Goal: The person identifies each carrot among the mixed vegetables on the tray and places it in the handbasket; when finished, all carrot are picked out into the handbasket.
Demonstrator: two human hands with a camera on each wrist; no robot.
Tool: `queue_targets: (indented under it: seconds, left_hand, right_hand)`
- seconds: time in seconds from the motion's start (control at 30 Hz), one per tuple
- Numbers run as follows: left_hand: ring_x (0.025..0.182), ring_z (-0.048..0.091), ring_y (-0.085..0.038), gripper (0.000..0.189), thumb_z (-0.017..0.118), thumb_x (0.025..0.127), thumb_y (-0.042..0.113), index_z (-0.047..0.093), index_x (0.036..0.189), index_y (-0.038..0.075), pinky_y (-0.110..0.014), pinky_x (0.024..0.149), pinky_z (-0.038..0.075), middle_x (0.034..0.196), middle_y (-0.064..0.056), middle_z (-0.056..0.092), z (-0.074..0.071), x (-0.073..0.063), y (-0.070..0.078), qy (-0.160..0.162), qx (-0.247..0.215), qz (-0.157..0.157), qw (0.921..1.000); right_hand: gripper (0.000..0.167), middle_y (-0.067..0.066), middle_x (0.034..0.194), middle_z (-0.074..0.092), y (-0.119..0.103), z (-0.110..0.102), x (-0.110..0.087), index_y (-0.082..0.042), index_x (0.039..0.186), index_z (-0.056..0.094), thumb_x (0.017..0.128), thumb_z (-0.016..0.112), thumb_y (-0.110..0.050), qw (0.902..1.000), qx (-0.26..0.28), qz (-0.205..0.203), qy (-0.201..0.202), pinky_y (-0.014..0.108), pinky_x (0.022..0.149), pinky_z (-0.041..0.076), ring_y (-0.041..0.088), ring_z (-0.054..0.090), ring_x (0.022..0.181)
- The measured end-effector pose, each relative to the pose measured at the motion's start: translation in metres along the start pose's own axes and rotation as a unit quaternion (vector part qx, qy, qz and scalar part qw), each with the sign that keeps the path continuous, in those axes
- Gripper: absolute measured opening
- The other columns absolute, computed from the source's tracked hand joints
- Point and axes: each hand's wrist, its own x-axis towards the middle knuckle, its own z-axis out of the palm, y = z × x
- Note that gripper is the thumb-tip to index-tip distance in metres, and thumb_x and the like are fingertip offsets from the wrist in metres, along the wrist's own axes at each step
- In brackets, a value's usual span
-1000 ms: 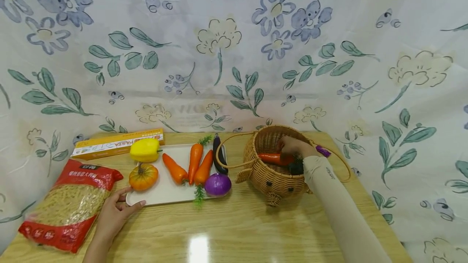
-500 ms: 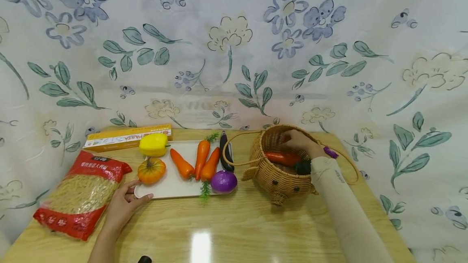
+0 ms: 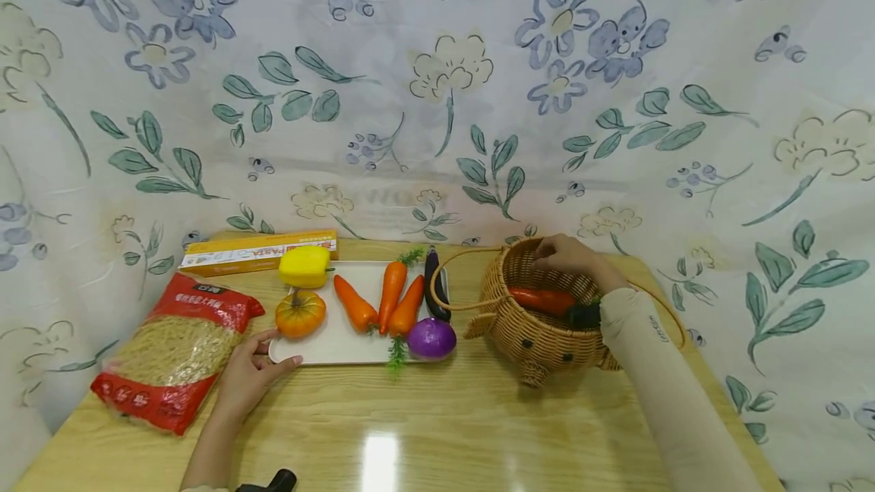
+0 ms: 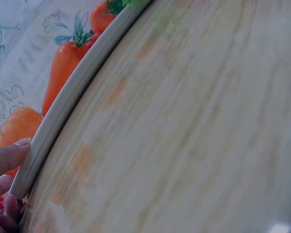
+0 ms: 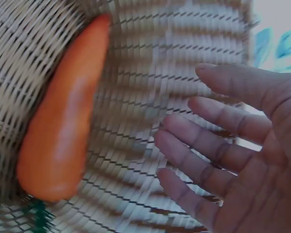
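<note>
My left hand (image 3: 256,370) grips the front left corner of a white tray (image 3: 331,353), the thumb on its rim in the left wrist view. On the tray lie a small orange pumpkin (image 3: 301,315), a yellow bell pepper (image 3: 304,266), several carrots (image 3: 357,306), a dark eggplant (image 3: 435,287) and a purple onion (image 3: 432,339). Over the mouth of a pig-faced wicker basket (image 3: 506,334) is my right hand (image 3: 567,255), holding nothing. Its fingers are loosely spread in the right wrist view, apart from the carrot (image 5: 63,121) lying inside the basket.
A red bag of pasta (image 3: 174,351) lies left of the tray, close to my left forearm. Behind the tray is a long yellow pasta box (image 3: 239,255) near the floral curtain (image 3: 383,97). The basket's looped handle (image 3: 454,268) reaches over toward the eggplant.
My right hand has risen from the carrot inside the basket toward its back rim, leaving the carrot lying there. The left hand keeps its grip on the tray. The head view has shifted slightly.
</note>
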Motion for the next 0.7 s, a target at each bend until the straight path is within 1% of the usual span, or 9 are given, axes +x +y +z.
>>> queue_targets:
  seconds: [0.07, 0.17, 0.23, 0.3, 0.37, 0.47, 0.6, 0.7]
  left_hand:
    - [0.075, 0.044, -0.011, 0.081, 0.080, 0.084, 0.037, 0.042, 0.146, 0.002, -0.024, 0.063, 0.039, 0.120, -0.014, 0.044, 0.001, 0.000, 0.000, 0.001, 0.001, 0.003, 1.0000]
    - [0.074, 0.045, -0.010, 0.080, 0.080, 0.084, 0.036, 0.042, 0.146, 0.001, -0.024, 0.062, 0.040, 0.120, -0.015, 0.045, 0.001, 0.001, -0.001, 0.001, 0.000, 0.009, 1.0000]
    - [0.072, 0.045, -0.010, 0.081, 0.080, 0.084, 0.036, 0.042, 0.146, 0.001, -0.024, 0.061, 0.040, 0.120, -0.016, 0.046, 0.000, 0.001, -0.001, 0.000, -0.002, 0.014, 0.9999]
    - [0.072, 0.045, -0.011, 0.081, 0.080, 0.084, 0.037, 0.042, 0.146, 0.001, -0.024, 0.061, 0.040, 0.120, -0.015, 0.045, -0.001, 0.001, -0.001, -0.001, -0.002, 0.014, 0.9999]
    - [0.073, 0.045, -0.011, 0.082, 0.080, 0.084, 0.037, 0.041, 0.146, 0.001, -0.024, 0.061, 0.040, 0.120, -0.015, 0.045, -0.001, 0.001, -0.001, -0.001, -0.001, 0.014, 0.9999]
    - [0.072, 0.045, -0.011, 0.081, 0.080, 0.084, 0.036, 0.042, 0.146, 0.001, -0.024, 0.060, 0.040, 0.120, -0.015, 0.045, -0.001, 0.002, 0.000, 0.001, -0.005, 0.013, 0.9999]
    - [0.070, 0.045, -0.009, 0.081, 0.080, 0.084, 0.035, 0.042, 0.146, 0.001, -0.024, 0.059, 0.040, 0.119, -0.015, 0.046, 0.000, 0.001, -0.001, 0.001, -0.012, 0.016, 0.9998]
    - [0.070, 0.045, -0.009, 0.082, 0.081, 0.083, 0.035, 0.041, 0.146, 0.001, -0.024, 0.060, 0.040, 0.120, -0.015, 0.045, 0.000, 0.001, -0.003, -0.002, -0.014, 0.016, 0.9998]
  right_hand:
    - [0.030, 0.020, 0.106, 0.068, -0.010, -0.006, -0.005, 0.006, 0.111, 0.066, 0.094, 0.064, -0.018, 0.9999, 0.000, -0.008, -0.010, 0.044, 0.081, 0.052, 0.034, 0.065, 0.094]
    - [0.025, 0.017, 0.100, 0.070, -0.028, -0.013, -0.013, 0.004, 0.108, 0.067, 0.095, 0.064, -0.017, 0.9994, -0.001, -0.031, -0.013, 0.039, 0.076, 0.052, 0.032, 0.065, 0.089]
    - [0.023, 0.015, 0.101, 0.071, -0.042, -0.014, -0.016, 0.003, 0.107, 0.068, 0.095, 0.065, -0.016, 0.9988, 0.000, -0.050, -0.001, 0.038, 0.076, 0.052, 0.029, 0.066, 0.089]
    - [0.023, 0.015, 0.101, 0.071, -0.058, -0.014, -0.021, 0.003, 0.108, 0.067, 0.093, 0.067, -0.015, 0.9973, 0.008, -0.072, 0.016, 0.040, 0.079, 0.054, 0.028, 0.066, 0.091]
    - [0.020, 0.014, 0.100, 0.071, -0.075, -0.011, -0.025, 0.002, 0.106, 0.066, 0.091, 0.070, -0.011, 0.9956, 0.019, -0.087, 0.031, 0.041, 0.082, 0.054, 0.026, 0.066, 0.092]
    - [0.023, 0.015, 0.100, 0.069, -0.097, -0.005, -0.028, 0.001, 0.106, 0.065, 0.087, 0.074, -0.008, 0.9923, 0.033, -0.111, 0.044, 0.042, 0.086, 0.053, 0.025, 0.065, 0.093]
    - [0.027, 0.014, 0.101, 0.066, -0.117, 0.007, -0.026, -0.001, 0.108, 0.066, 0.084, 0.077, -0.008, 0.9885, 0.042, -0.138, 0.045, 0.041, 0.086, 0.053, 0.025, 0.064, 0.093]
    - [0.030, 0.014, 0.100, 0.066, -0.128, 0.017, -0.024, 0.001, 0.109, 0.067, 0.083, 0.079, -0.008, 0.9857, 0.049, -0.156, 0.039, 0.040, 0.086, 0.054, 0.027, 0.065, 0.093]
